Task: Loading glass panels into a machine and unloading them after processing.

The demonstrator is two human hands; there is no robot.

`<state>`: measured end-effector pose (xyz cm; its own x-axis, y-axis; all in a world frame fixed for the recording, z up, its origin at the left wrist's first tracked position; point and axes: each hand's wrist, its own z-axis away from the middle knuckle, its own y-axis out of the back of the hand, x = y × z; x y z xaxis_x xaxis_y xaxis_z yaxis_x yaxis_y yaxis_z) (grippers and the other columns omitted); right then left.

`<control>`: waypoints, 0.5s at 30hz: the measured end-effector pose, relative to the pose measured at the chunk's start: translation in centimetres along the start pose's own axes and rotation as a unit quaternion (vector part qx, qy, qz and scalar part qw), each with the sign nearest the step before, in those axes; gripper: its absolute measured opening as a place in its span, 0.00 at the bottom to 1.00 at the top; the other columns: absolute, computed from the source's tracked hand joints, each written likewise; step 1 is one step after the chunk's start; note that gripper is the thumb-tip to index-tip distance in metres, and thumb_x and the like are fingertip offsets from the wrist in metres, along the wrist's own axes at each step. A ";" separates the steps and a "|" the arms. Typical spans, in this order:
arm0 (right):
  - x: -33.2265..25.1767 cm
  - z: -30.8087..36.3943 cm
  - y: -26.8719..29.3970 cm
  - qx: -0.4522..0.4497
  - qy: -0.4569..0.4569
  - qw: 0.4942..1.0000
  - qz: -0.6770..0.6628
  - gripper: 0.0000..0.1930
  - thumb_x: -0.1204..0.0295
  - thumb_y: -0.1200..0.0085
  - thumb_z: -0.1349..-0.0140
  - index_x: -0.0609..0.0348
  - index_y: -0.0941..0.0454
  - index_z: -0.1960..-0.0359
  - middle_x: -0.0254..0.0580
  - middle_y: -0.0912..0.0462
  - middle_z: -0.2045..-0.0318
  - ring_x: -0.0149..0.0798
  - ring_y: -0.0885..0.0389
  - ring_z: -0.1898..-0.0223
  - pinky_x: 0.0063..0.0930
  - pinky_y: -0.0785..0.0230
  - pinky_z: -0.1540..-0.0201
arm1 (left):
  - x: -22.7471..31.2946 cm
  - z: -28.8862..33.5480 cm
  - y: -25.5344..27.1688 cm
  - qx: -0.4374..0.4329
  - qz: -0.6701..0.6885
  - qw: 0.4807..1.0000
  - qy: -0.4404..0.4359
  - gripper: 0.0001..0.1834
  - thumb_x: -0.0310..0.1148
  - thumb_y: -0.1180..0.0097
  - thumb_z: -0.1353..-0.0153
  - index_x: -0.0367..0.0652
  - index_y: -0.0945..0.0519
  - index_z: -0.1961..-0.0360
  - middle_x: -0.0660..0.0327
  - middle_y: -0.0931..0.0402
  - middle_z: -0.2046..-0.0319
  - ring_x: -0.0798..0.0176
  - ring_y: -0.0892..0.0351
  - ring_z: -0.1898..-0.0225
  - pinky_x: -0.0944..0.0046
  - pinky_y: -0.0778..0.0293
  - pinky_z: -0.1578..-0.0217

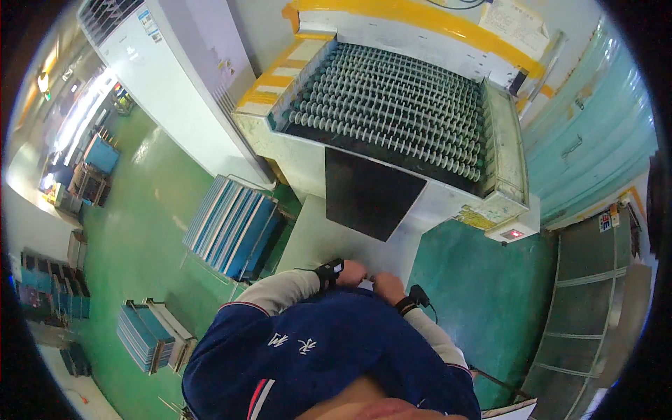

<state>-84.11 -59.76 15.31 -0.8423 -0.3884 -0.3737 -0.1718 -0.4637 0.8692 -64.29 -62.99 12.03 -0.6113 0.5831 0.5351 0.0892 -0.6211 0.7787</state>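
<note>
Close to my body, my left hand point(352, 274) and my right hand point(388, 288) are almost together over the near end of a pale grey tabletop point(315, 234). Both sets of fingers look curled. A small pale bit shows between them, too small to name. Dark bands with small devices circle both wrists. Beyond my hands, a flat black panel point(371, 192) leans against the front of a machine, apart from both hands. Above it lies the machine's bed of disc rollers point(392, 105), made of many white discs on parallel shafts.
Stacked blue and white racks point(231, 224) stand left of the tabletop, with a smaller stack point(143, 336) farther left. A tall white cabinet point(168, 84) stands behind. At right are a control box point(514, 233) with a red display and a grey panelled screen point(584, 301).
</note>
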 end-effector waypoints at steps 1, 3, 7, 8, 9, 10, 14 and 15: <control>0.4 -0.2 -0.6 -0.008 -0.020 1.000 -0.003 0.12 0.69 0.48 0.49 0.49 0.17 0.62 0.48 0.18 0.69 0.53 0.19 0.65 0.48 0.27 0.64 | 1.2 0.3 2.0 -0.002 -0.005 1.000 -0.006 0.10 0.30 0.48 0.52 0.38 0.21 0.69 0.47 0.21 0.70 0.44 0.21 0.70 0.48 0.26 0.71; 0.8 -0.7 -0.7 -0.009 -0.033 0.999 -0.011 0.12 0.69 0.48 0.48 0.47 0.17 0.62 0.47 0.18 0.69 0.52 0.19 0.65 0.48 0.27 0.63 | 2.5 0.6 4.5 -0.070 -0.011 0.997 0.019 0.11 0.30 0.48 0.51 0.38 0.21 0.66 0.46 0.21 0.70 0.43 0.21 0.69 0.48 0.27 0.69; 0.7 -1.2 -0.3 -0.021 -0.028 0.999 -0.007 0.13 0.68 0.49 0.47 0.46 0.17 0.61 0.47 0.18 0.67 0.52 0.19 0.64 0.47 0.27 0.63 | 0.7 -0.2 3.6 -0.085 0.045 0.995 0.029 0.14 0.31 0.49 0.50 0.38 0.21 0.62 0.45 0.21 0.69 0.43 0.20 0.66 0.48 0.26 0.67; 1.2 -1.4 -0.8 -0.015 -0.033 0.999 -0.019 0.13 0.68 0.50 0.47 0.46 0.17 0.60 0.48 0.18 0.67 0.52 0.19 0.64 0.47 0.27 0.63 | 0.9 -0.1 4.1 -0.092 0.027 0.995 0.004 0.15 0.32 0.49 0.49 0.38 0.21 0.60 0.45 0.21 0.68 0.44 0.20 0.65 0.48 0.26 0.66; 1.0 -1.4 -0.4 -0.015 -0.034 0.999 -0.020 0.13 0.68 0.50 0.47 0.46 0.17 0.60 0.48 0.18 0.67 0.52 0.19 0.64 0.47 0.27 0.63 | 1.4 0.2 5.0 -0.097 0.011 0.995 -0.019 0.16 0.32 0.50 0.49 0.39 0.21 0.58 0.45 0.21 0.67 0.44 0.20 0.64 0.48 0.25 0.66; 0.9 -1.2 -0.1 -0.013 -0.018 1.000 -0.023 0.14 0.69 0.50 0.47 0.46 0.18 0.60 0.48 0.18 0.67 0.52 0.19 0.64 0.47 0.27 0.63 | 1.2 0.1 4.7 -0.098 0.011 0.995 -0.019 0.16 0.32 0.50 0.49 0.39 0.21 0.58 0.45 0.21 0.67 0.44 0.20 0.64 0.48 0.25 0.66; -0.1 -0.8 2.3 -0.044 -0.016 0.999 -0.020 0.15 0.71 0.52 0.47 0.46 0.18 0.58 0.49 0.18 0.69 0.52 0.19 0.64 0.46 0.27 0.63 | 1.3 -0.1 4.7 -0.076 0.023 0.997 -0.002 0.17 0.32 0.49 0.49 0.42 0.21 0.57 0.46 0.20 0.66 0.46 0.20 0.64 0.49 0.25 0.66; 0.5 -1.2 1.4 -0.043 -0.016 0.999 -0.020 0.15 0.71 0.52 0.47 0.46 0.18 0.58 0.49 0.18 0.69 0.52 0.19 0.64 0.46 0.27 0.63 | 1.6 -0.1 5.3 -0.072 0.024 0.997 -0.004 0.17 0.33 0.48 0.49 0.43 0.21 0.57 0.48 0.20 0.66 0.47 0.19 0.66 0.50 0.25 0.67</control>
<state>-84.17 -61.52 15.91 -0.8517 -0.3433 -0.3959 -0.1626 -0.5451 0.8224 -64.88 -65.41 16.96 -0.6031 0.5548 0.5731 0.0038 -0.7165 0.6976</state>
